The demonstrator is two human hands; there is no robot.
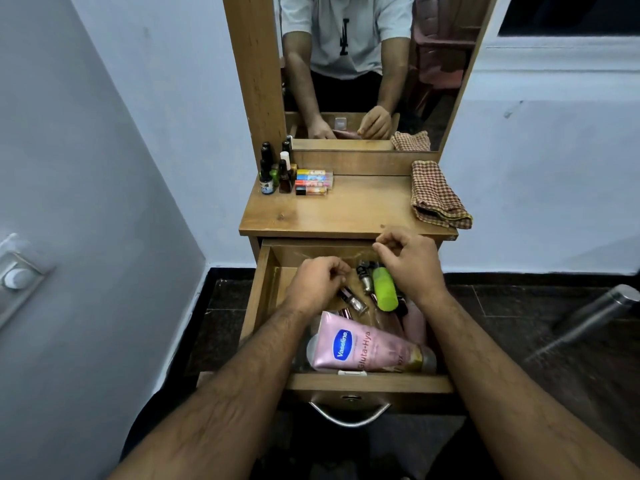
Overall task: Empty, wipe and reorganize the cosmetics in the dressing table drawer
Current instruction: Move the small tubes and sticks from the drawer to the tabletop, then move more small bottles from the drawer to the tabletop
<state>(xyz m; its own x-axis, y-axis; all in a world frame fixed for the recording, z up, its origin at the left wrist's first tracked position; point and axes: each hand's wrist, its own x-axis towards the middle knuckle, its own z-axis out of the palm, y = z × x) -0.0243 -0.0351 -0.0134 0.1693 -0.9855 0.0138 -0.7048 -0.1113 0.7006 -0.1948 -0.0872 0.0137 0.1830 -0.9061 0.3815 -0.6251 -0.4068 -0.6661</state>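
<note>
Wooden and pulled well out, the drawer [266, 289] of the dressing table [346, 209] still holds cosmetics. A pink Vaseline tube [367, 348] lies on its side across the front of the drawer, just behind the front panel and its metal handle [349, 415]. Behind it a green bottle [385, 289] lies tilted near the right side, with a small dark-capped bottle [364, 277] just beside it on the left and a small clear bottle [354, 301] lying nearer the middle.

Both of the person's hands reach into the drawer from above. The left hand [317, 284] hangs over the middle with its fingers curled in; whether they grip the small clear bottle just under them cannot be told. The right hand [410, 261] is over the back right part, above the green bottle, with its fingers loosely curled and the thumb and forefinger pinched close together; anything held between them is too small to tell.

On the tabletop, at the back left, stand several dark dropper bottles [277, 174], and just beside them lies a stack of coloured tubes [313, 182]. A folded checked cloth [438, 195] lies at the right edge. The mirror [363, 64] behind reflects the person's arms and a white shirt.
</note>
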